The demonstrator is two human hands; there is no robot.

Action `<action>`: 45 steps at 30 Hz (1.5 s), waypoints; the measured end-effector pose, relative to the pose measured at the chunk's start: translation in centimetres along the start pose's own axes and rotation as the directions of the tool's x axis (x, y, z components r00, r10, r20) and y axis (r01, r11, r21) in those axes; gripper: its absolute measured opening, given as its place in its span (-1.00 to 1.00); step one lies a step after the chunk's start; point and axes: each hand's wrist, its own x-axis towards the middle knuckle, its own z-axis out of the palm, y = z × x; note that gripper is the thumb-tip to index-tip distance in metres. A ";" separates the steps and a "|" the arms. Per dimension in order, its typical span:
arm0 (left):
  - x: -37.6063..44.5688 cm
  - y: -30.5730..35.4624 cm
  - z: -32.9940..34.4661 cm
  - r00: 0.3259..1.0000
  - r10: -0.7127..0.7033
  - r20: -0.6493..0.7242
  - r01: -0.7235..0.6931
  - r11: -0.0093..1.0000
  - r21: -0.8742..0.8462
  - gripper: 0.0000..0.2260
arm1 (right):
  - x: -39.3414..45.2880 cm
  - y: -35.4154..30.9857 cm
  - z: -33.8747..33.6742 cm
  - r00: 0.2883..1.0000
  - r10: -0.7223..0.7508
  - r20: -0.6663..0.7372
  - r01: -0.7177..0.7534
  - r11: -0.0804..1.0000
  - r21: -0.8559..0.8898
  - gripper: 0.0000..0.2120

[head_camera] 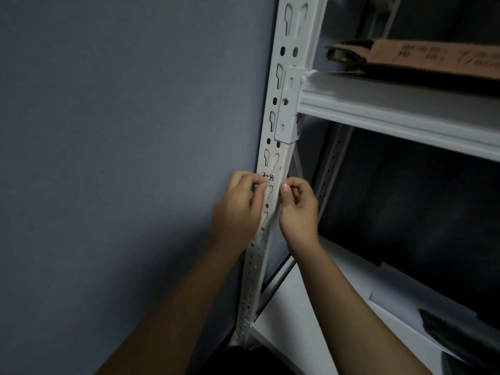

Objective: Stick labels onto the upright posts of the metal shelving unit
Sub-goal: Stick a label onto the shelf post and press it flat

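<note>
Basically the whole move hangs on the post (273,169): a white slotted upright of the shelving unit (392,115), long axis running near vertical through the gap between both hands, leaning slightly right toward the top. Blue wall (121,131) sits left of the grip, shelf beam and cardboard box (422,58) up and to the right. Left hand (239,204) wraps in from the wall side, right hand (299,209) from the shelf side, roughly level, both equally near. Forearms rise from below, wrists cocked up. The label (268,176), marked "2-4", lies across the post face just above the fingertips, short axis along the post. Both hands are curled and seem to pinch its ends, though white-on-white hides the edges. Next is probably pressing it flat.
</note>
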 end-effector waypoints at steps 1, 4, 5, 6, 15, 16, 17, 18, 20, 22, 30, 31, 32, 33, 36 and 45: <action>-0.1 0.1 -0.1 1.000 -0.020 0.002 0.020 0.998 -0.064 -0.86 | -0.4 -0.1 -0.1 1.000 -0.006 0.003 0.006 1.000 0.007 -0.89; -0.6 0.9 -0.5 0.991 -0.120 0.061 0.132 0.949 -0.286 -0.86 | -1.8 -0.4 0.0 1.000 -0.029 0.007 0.029 0.998 0.056 -0.81; -0.8 1.1 -0.6 0.983 -0.163 0.088 0.183 0.921 -0.345 -0.83 | -2.3 -0.6 0.0 0.999 -0.051 -0.016 0.052 0.998 0.039 -0.79; -0.9 1.4 -0.7 0.975 -0.195 0.109 0.223 0.898 -0.379 -0.81 | -2.7 -0.8 -0.1 0.996 -0.073 -0.044 0.074 0.997 0.019 -0.78; -2.9 4.2 -2.8 0.942 -0.282 0.183 0.336 0.787 -0.517 -0.87 | -6.1 -3.6 -1.0 0.997 -0.057 -0.045 0.064 0.983 0.172 -0.84; -3.1 4.6 -3.1 0.940 -0.288 0.184 0.342 0.778 -0.527 -0.89 | -6.4 -3.9 -1.1 0.998 -0.053 -0.045 0.060 0.983 0.172 -0.83; -3.2 5.0 -3.5 0.937 -0.295 0.190 0.350 0.769 -0.535 -0.91 | -6.7 -4.3 -1.3 0.998 -0.052 -0.045 0.059 0.983 0.172 -0.82; -3.2 5.4 -3.9 0.933 -0.300 0.198 0.359 0.759 -0.544 -0.92 | -6.9 -4.7 -1.4 0.998 -0.053 -0.045 0.060 0.983 0.176 -0.82; -3.1 6.3 -4.7 0.927 -0.306 0.217 0.375 0.740 -0.558 -0.94 | -7.3 -5.7 -1.6 0.997 -0.063 -0.041 0.070 0.979 0.194 -0.82; -3.1 7.0 -5.4 0.924 -0.303 0.233 0.382 0.731 -0.565 -0.96 | -7.7 -6.5 -1.7 0.995 -0.091 -0.040 0.097 0.978 0.187 -0.82; -3.6 8.8 -7.4 0.893 -0.355 0.275 0.449 0.707 -0.546 -0.95 | -9.2 -8.0 -2.5 0.979 -0.203 0.004 0.203 0.978 0.051 -0.78; -3.6 9.0 -7.6 0.890 -0.366 0.271 0.455 0.707 -0.542 -0.94 | -9.3 -8.1 -2.5 0.976 -0.219 0.002 0.219 0.975 0.032 -0.77; -3.6 9.1 -7.7 0.886 -0.377 0.272 0.464 0.705 -0.536 -0.92 | -9.4 -8.2 -2.6 0.972 -0.235 0.000 0.235 0.972 0.009 -0.77; -3.6 9.2 -7.9 0.878 -0.386 0.281 0.478 0.701 -0.530 -0.91 | -9.5 -8.3 -2.7 0.968 -0.249 -0.001 0.249 0.968 -0.017 -0.76; -3.5 9.7 -8.5 0.849 -0.410 0.334 0.529 0.673 -0.518 -0.96 | -9.6 -8.6 -3.0 0.961 -0.275 0.014 0.275 0.959 -0.071 -0.75; -3.8 10.1 -9.2 0.809 -0.404 0.427 0.584 0.638 -0.502 -0.90 | -10.2 -8.6 -3.5 0.993 -0.023 0.113 0.001 0.983 0.185 -0.85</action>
